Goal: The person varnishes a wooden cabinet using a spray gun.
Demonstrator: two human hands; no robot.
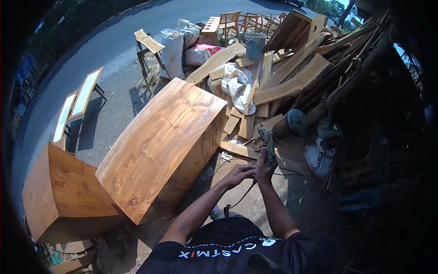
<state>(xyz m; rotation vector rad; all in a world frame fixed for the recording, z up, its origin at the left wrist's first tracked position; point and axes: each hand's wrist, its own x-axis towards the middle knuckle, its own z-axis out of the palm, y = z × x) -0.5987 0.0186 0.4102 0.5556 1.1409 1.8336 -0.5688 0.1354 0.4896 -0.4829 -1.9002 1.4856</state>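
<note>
A spray gun [267, 142] is being gripped upright in the right hand [263, 167] and steadied at its base by the left hand's [240, 174] fingers, just beside 2 glossy wooden cabinets [164, 146], which appear already coated, with no spraying being observed.

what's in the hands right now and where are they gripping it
The right hand grips a spray gun by its handle, nozzle end up. The left hand touches it at the handle's base.

The right hand [263, 165] covers the spray gun's [267, 140] grip; deep shadow hides the woodpile [365, 91] at the right.
</note>
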